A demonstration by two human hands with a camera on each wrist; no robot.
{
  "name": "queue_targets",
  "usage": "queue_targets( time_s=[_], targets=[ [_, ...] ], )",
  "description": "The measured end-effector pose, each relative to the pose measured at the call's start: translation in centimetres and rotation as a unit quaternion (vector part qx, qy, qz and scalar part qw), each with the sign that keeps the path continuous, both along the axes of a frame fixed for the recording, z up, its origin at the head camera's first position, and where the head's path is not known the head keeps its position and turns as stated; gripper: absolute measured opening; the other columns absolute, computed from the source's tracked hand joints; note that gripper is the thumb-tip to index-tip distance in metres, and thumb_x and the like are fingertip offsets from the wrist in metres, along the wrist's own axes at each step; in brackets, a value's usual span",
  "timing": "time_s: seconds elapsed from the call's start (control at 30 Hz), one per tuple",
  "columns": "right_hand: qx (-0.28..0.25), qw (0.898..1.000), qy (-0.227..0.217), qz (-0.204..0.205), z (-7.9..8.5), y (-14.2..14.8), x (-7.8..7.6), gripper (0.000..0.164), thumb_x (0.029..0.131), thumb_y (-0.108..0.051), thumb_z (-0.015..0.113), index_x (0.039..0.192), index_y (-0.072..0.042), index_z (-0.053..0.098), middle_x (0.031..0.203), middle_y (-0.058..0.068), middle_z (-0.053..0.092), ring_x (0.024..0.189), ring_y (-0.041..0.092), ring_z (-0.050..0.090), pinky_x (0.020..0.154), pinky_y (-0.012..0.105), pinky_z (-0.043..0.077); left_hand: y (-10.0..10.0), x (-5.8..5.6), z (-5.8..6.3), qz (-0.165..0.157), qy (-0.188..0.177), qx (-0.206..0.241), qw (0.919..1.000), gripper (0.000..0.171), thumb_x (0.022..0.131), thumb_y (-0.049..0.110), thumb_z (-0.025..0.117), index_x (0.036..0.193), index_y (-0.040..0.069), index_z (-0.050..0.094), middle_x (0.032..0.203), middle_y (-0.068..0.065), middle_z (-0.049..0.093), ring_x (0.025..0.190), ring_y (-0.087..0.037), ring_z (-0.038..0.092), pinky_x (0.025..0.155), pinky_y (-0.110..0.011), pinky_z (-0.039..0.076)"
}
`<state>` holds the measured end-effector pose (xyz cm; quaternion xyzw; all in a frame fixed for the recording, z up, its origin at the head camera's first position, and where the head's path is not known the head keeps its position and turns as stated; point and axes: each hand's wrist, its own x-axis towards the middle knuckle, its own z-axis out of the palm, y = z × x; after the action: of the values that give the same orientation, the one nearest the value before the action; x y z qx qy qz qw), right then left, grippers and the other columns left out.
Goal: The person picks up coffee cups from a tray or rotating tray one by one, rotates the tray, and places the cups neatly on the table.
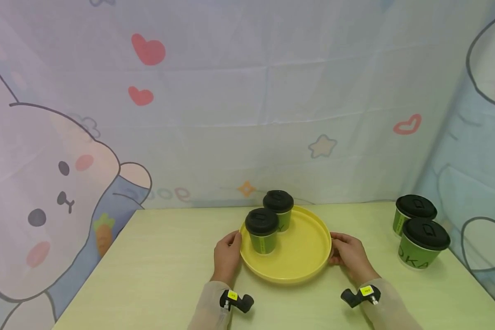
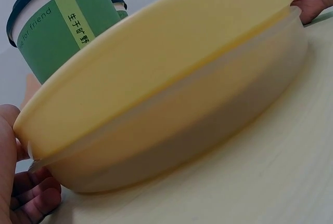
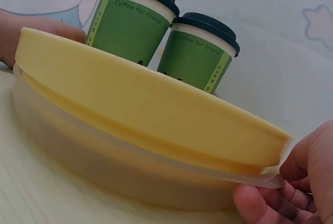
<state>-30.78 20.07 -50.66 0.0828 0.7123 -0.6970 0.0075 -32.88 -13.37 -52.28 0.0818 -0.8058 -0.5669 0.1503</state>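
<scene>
A round yellow tray [image 1: 299,256] with a pale translucent lower part [image 3: 130,174] is between both hands. My left hand [image 1: 227,257] grips its left edge, thumb at the rim and fingers curled below, as the left wrist view shows. On the opposite edge my right hand [image 1: 350,255] pinches the rim between thumb and fingers. Two green paper coffee cups with black lids stand upright on the tray's left half: a nearer cup [image 1: 262,233] close to my left hand and a farther cup [image 1: 281,208] just behind it.
Two more lidded green cups stand on the table at the right, a front cup [image 1: 421,245] and a rear cup [image 1: 412,211]. The pale table [image 1: 156,266] ends at a printed cloth backdrop [image 1: 214,151]. Another cloth [image 1: 474,183] hangs along the right side.
</scene>
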Motion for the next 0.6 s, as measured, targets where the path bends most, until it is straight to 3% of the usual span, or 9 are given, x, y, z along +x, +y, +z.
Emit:
queue_targets(
  time_s=[0.23, 0.4, 0.5, 0.6],
  targets=[
    [-0.017, 1.0, 0.005, 0.004, -0.3, 0.0, -0.1, 0.045, 0.102, -0.013, 0.055, 0.141, 0.009, 0.05, 0.094, 0.004, 0.067, 0.07, 0.014, 0.063, 0.058, 0.028, 0.057, -0.1, 0.0, 0.5, -0.007, -0.006, 0.003, 1.0, 0.035, 0.101, 0.034, 0.06, 0.122, 0.011, 0.075, 0.112, -0.006, 0.073, 0.109, -0.026, 0.064, 0.097, -0.046, 0.049],
    [-0.021, 1.0, 0.007, 0.006, -0.3, 0.1, 0.0, 0.044, 0.103, -0.013, 0.055, 0.14, 0.009, 0.05, 0.092, 0.004, 0.067, 0.069, 0.013, 0.062, 0.057, 0.028, 0.057, -0.4, -0.1, 1.3, -0.036, -0.035, 0.005, 0.9987, 0.037, 0.102, 0.032, 0.056, 0.125, 0.007, 0.071, 0.119, -0.011, 0.07, 0.112, -0.028, 0.062, 0.098, -0.047, 0.048],
    [-0.021, 1.0, 0.003, 0.008, -0.3, 0.1, 0.0, 0.043, 0.103, -0.012, 0.054, 0.14, 0.009, 0.05, 0.092, 0.004, 0.067, 0.069, 0.014, 0.062, 0.057, 0.028, 0.057, -0.4, 0.2, 2.7, -0.042, -0.046, -0.005, 0.998, 0.041, 0.104, 0.031, 0.05, 0.131, 0.004, 0.065, 0.12, -0.014, 0.067, 0.105, -0.028, 0.062, 0.091, -0.046, 0.05],
    [-0.02, 1.0, 0.0, 0.009, -0.3, 0.1, -0.1, 0.044, 0.103, -0.013, 0.054, 0.141, 0.009, 0.049, 0.093, 0.005, 0.066, 0.07, 0.014, 0.062, 0.058, 0.028, 0.057, -0.2, 0.8, 4.8, -0.018, -0.005, -0.001, 0.9998, 0.039, 0.105, 0.029, 0.047, 0.133, 0.004, 0.061, 0.113, -0.014, 0.062, 0.092, -0.027, 0.059, 0.078, -0.043, 0.05]
  ],
)
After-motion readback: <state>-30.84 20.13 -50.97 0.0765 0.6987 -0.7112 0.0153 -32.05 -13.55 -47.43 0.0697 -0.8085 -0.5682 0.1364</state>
